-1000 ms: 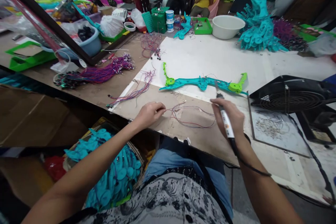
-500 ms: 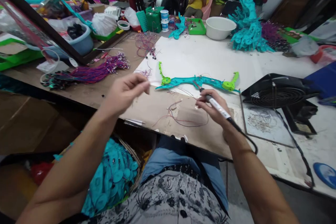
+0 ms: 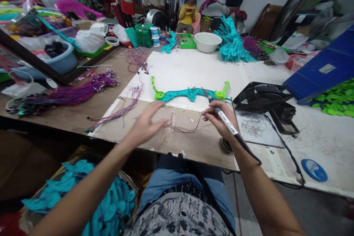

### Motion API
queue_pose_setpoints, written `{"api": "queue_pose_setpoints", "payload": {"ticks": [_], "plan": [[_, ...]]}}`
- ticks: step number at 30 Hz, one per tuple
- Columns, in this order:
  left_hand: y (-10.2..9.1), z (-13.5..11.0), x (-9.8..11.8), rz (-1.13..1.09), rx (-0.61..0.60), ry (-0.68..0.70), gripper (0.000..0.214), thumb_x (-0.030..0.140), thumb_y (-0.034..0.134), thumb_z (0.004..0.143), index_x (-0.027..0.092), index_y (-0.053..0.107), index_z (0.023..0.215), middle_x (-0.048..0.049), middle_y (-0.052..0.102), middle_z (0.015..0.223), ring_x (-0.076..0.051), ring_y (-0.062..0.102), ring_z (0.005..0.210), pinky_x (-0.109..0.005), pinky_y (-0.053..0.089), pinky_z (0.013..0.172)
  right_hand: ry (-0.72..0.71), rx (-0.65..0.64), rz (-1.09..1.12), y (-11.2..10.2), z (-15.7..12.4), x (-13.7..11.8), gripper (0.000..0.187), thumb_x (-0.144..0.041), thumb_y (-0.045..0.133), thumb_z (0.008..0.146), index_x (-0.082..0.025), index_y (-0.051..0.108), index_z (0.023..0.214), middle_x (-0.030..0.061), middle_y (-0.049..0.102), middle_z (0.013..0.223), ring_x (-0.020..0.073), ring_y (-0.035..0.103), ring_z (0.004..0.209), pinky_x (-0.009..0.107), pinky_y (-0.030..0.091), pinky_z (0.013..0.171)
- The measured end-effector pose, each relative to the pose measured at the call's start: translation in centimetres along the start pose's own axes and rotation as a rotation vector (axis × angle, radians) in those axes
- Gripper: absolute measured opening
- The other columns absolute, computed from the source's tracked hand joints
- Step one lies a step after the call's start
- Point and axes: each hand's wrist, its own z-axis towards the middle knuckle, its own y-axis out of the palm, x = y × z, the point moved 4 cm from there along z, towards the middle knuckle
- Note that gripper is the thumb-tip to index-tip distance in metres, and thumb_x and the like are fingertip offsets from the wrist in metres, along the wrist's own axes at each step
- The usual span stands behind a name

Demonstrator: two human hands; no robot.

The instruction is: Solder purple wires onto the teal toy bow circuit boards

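Observation:
My right hand (image 3: 219, 121) grips a white and black soldering iron (image 3: 223, 118) like a pen, its tip pointing up toward a long teal plastic toy bow (image 3: 190, 94) with lime green ends. That bow lies flat on the white sheet. My left hand (image 3: 146, 125) hovers over the brown board with fingers stretched out and holds nothing. Thin red and purple wires (image 3: 184, 127) lie loose on the board between my two hands.
A black fan grille (image 3: 261, 99) sits right of the bow. Bundled purple wires (image 3: 66, 94) lie at the left. A white bowl (image 3: 207, 41) and a heap of teal parts (image 3: 232, 44) stand at the back. Two people sit beyond the table. A basket of teal pieces (image 3: 110, 202) is by my knee.
My left hand was pinched and raised; it has dropped back over the board with fingers spread. The right hand keeps the soldering iron, and my view has tilted up and right.

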Motion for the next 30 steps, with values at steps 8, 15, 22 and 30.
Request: {"api": "queue_pose_setpoints", "payload": {"ticks": [8, 15, 22, 30], "plan": [[12.1, 1.4, 4.3, -0.702, -0.297, -0.338, 0.023, 0.035, 0.062, 0.075, 0.014, 0.064, 0.084, 0.0032, 0.053, 0.058, -0.008, 0.045, 0.052, -0.022, 0.037, 0.053, -0.042, 0.099, -0.27, 0.1, -1.4, -1.7, 0.026, -0.026, 0.064, 0.08, -0.024, 0.052, 0.104, -0.003, 0.064, 0.075, 0.0108, 0.058, 0.059, 0.023, 0.048, 0.058], [7.9, 1.8, 2.0, -0.368, -0.321, -0.252, 0.026, 0.04, 0.065, 0.072, 0.014, 0.067, 0.069, 0.0029, 0.05, 0.053, -0.009, 0.041, 0.052, -0.022, 0.031, 0.05, -0.07, 0.238, -0.221, -4.3, -2.0, -0.7, 0.026, -0.021, 0.069, 0.075, -0.024, 0.054, 0.095, -0.0052, 0.061, 0.071, 0.0126, 0.062, 0.065, 0.024, 0.049, 0.06], [5.0, 3.1, 1.7, -0.328, -0.072, -0.235, 0.024, 0.038, 0.065, 0.072, 0.015, 0.069, 0.077, 0.002, 0.055, 0.058, -0.01, 0.047, 0.055, -0.022, 0.038, 0.054, -0.163, 0.36, -0.004, -6.2, -0.8, -1.8, 0.029, -0.02, 0.068, 0.078, -0.024, 0.048, 0.098, -0.0047, 0.063, 0.072, 0.0119, 0.061, 0.058, 0.021, 0.043, 0.044], [-1.1, 3.7, 0.9, -0.074, 0.187, -0.273, 0.023, 0.041, 0.071, 0.07, 0.021, 0.071, 0.081, -0.0005, 0.063, 0.062, -0.013, 0.046, 0.052, -0.025, 0.034, 0.046, -0.477, 0.607, -0.181, -14.7, 0.2, -11.1, 0.035, -0.022, 0.066, 0.08, -0.028, 0.035, 0.096, -0.0062, 0.053, 0.071, 0.0093, 0.055, 0.059, 0.02, 0.031, 0.042]]}}
